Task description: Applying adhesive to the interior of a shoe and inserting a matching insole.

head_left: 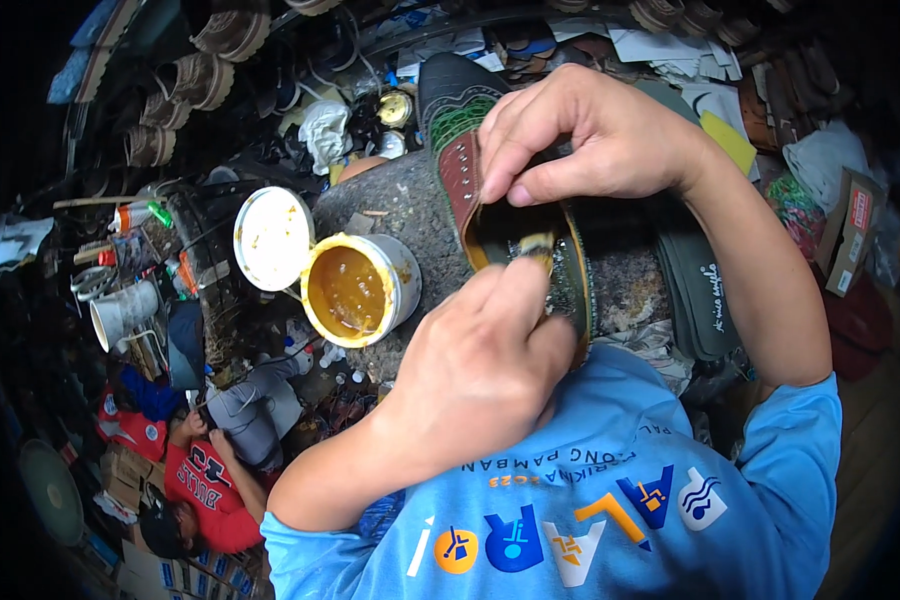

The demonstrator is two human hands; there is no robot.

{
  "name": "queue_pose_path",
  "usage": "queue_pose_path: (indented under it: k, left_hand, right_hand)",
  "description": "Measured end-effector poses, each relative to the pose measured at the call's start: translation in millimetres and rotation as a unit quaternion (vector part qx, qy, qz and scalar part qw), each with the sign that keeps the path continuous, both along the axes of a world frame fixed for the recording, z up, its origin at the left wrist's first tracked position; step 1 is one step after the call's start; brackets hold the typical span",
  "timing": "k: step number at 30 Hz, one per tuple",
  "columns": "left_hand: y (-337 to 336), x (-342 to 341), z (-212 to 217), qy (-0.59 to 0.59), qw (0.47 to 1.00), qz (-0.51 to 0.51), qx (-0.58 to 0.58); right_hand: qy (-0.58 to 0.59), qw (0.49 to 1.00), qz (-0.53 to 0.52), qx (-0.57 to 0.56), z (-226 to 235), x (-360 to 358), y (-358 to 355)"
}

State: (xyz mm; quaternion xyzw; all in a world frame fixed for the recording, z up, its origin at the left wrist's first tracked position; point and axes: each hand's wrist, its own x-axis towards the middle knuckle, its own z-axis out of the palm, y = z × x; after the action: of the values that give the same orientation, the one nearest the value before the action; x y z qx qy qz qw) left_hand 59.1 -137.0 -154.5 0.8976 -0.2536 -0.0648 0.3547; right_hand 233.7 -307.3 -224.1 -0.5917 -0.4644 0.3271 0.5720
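Cluttered repair bench. Left hand (480, 370) grips a small brush (536, 244) at mid-frame, dabbing inside the shoe (470, 190); right hand (590, 135) pinches its lining open. Risk: slipped pinch smears adhesive; open glue tub (355, 290), left of centre, could tip.

shoe (470, 180): leather-like strap, studded, matt; green-stitched sole
tub (362, 290): white plastic w/ glossy amber glue
lid (273, 238): plastic, glue-smeared
block (410, 215): rough grey stone
shirt (590, 510): blue cloth, printed
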Motion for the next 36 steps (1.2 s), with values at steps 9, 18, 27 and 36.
queue_pose_path:
  k: [9, 18, 27, 36]
  left_hand:
    - [3, 6, 3, -0.01, 0.998, -0.057, 0.021]
    - [3, 1, 26, 0.045, 0.996, -0.075, -0.03]
    - [-5, -4, 28, 0.045, 0.992, -0.012, 0.118]
    - [-13, -4, 32, 0.017, 0.99, 0.055, 0.131]
  right_hand:
    - [0.042, 0.998, -0.021, -0.03, 1, -6, 0]
    - [0.031, 0.998, -0.02, -0.048, 3, -6, 2]
    - [-0.011, 0.997, -0.03, -0.076, 9, -8, 4]
    - [-0.018, 0.997, -0.026, -0.077, 9, -7, 6]
